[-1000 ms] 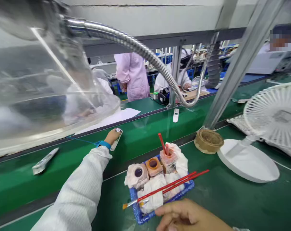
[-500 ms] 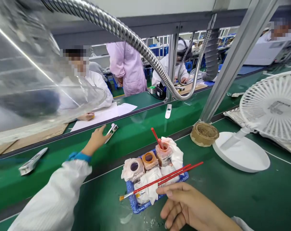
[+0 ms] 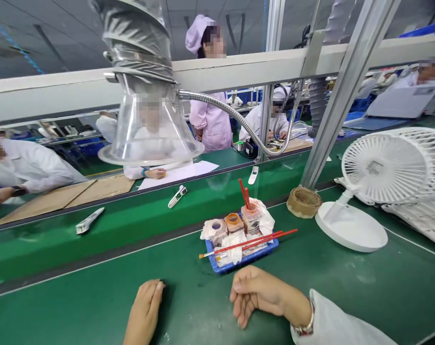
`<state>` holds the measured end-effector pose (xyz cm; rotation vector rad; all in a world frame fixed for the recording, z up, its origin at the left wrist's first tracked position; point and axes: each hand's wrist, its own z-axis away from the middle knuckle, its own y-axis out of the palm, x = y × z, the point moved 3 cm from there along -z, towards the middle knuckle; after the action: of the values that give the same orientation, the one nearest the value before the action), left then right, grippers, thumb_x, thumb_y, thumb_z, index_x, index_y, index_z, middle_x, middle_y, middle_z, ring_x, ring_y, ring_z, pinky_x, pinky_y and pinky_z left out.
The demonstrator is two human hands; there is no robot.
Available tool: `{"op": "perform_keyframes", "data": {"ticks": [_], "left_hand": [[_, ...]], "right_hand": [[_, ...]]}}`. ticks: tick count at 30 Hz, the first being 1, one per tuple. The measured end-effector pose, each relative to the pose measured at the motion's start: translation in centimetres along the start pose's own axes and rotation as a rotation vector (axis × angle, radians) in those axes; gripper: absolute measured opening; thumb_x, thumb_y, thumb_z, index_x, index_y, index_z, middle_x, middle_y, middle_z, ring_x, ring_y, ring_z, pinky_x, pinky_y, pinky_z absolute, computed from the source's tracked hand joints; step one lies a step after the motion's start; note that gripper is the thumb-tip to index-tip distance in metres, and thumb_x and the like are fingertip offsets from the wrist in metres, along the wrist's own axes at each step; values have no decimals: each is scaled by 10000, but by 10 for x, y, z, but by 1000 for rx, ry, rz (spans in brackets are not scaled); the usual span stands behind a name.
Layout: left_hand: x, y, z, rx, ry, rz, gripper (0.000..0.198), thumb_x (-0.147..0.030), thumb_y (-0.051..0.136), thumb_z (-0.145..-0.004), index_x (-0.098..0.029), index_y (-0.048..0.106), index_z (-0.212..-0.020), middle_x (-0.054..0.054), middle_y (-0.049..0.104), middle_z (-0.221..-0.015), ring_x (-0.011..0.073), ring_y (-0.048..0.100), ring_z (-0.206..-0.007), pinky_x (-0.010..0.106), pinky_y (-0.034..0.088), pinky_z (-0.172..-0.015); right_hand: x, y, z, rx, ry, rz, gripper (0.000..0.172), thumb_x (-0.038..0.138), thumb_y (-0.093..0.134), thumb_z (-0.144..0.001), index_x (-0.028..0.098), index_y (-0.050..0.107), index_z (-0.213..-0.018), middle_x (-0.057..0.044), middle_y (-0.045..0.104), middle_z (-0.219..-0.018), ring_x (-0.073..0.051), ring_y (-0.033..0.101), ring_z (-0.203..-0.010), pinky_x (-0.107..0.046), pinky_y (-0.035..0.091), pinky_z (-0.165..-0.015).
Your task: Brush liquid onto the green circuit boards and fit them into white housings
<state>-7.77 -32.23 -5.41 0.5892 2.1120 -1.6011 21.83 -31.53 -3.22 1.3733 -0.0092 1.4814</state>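
My left hand point(image 3: 144, 309) is low over the green bench, its fingers lying together and stretched forward, with nothing seen in it. To its right, my right hand point(image 3: 255, 294) hovers with loosely bent fingers apart, also holding nothing. Just beyond the right hand sits a blue tray point(image 3: 221, 269) with several small bottles, one an orange-rimmed bottle point(image 3: 234, 221), and crumpled white tissue. Two red-handled brushes point(image 3: 253, 243) lie across it, and red sticks point(image 3: 244, 194) stand in the rear bottle. On the green belt is a slim white plastic housing point(image 3: 177, 196), away from both hands.
More white housings lie on the belt, one at left point(image 3: 90, 221) and one farther back point(image 3: 253, 175). A tape roll point(image 3: 303, 202) and white fan point(image 3: 352, 225) stand at right. A clear extraction hood point(image 3: 151, 129) hangs above the belt; co-workers sit opposite.
My left hand has drawn back from the white housing on the belt to the bench, leaving the housing there. My right hand stays near the tray. The view has tilted up.
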Motion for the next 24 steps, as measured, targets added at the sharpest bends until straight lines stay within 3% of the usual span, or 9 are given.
{"op": "perform_keyframes", "data": {"ticks": [3,8,10,15,20,24], "left_hand": [[-4,-1,-9,-14,-9,13,463,-535,323,-813,-220,593,-608,67,629,-712,239,591,-783,355,489,-719],[1,3,-17,0,-35,33,508,-544,276,-810,-224,535,-512,65,638,-727,237,581,-829,348,451,-767],[1,5,-17,-1,-66,37,482,-549,301,-811,-221,525,-538,54,635,-733,230,579,-818,335,444,-752],[-2,5,-15,-17,-210,35,378,-577,454,-758,-213,551,-743,7,602,-657,192,543,-588,282,403,-540],[1,6,-13,31,-281,86,421,-569,330,-827,-215,552,-775,-39,493,-488,167,493,-477,249,357,-475],[3,6,-10,26,-299,112,461,-581,261,-843,-218,448,-628,-39,431,-471,158,462,-475,248,345,-484]], "right_hand": [[6,-2,3,-3,-57,15,309,352,735,-628,66,630,-681,-112,673,-595,-191,652,-503,-282,540,-487],[16,-9,7,-80,-131,-6,266,314,723,-671,71,627,-721,-94,670,-588,-182,645,-495,-283,540,-502],[19,-11,8,-141,-151,-27,239,293,696,-706,79,634,-790,-82,673,-599,-176,647,-505,-280,542,-514],[26,-15,16,-333,-168,-104,197,241,627,-779,97,631,-913,-53,676,-607,-148,644,-514,-256,546,-520],[33,-13,24,-461,-176,-196,201,212,621,-800,86,619,-958,-70,685,-634,-150,652,-533,-230,542,-498],[36,-13,24,-547,-210,-290,159,175,580,-831,97,610,-966,-38,681,-627,-129,650,-533,-205,542,-489]]}}
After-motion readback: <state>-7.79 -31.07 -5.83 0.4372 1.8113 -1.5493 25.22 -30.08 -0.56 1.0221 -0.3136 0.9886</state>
